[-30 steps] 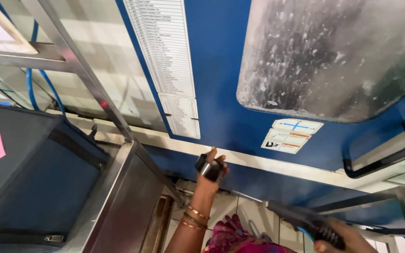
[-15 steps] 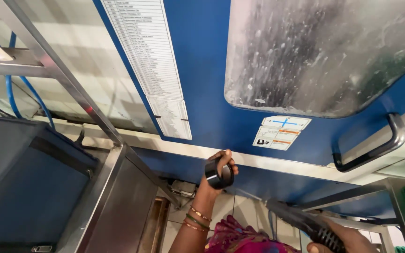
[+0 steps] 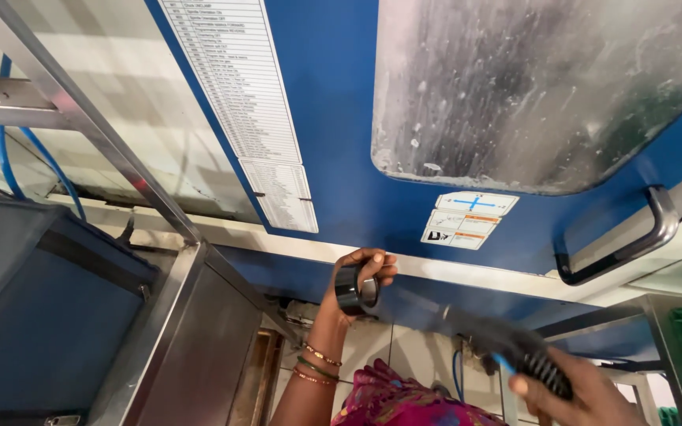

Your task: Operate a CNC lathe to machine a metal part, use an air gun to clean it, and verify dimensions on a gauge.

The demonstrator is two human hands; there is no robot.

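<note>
The left hand (image 3: 357, 276) has come up a bit higher than it was a moment ago, and it is now close under the pale strip at the bottom of the big blue door (image 3: 341, 118). Its fingers are curled tight around a short dark metal ring (image 3: 354, 290), shiny and round like a little cup. That looks like the ring is being lifted up to be looked at or cleaned. The ring's open end points toward the right and a little toward us, and its long axis lies nearly flat, side to side. The right hand (image 3: 586, 390) is low in the corner, closed around the ribbed grip of a black air gun (image 3: 515, 351). The gun's long nose now points up and left, toward the ring, but is blurry and not touching it.
</note>
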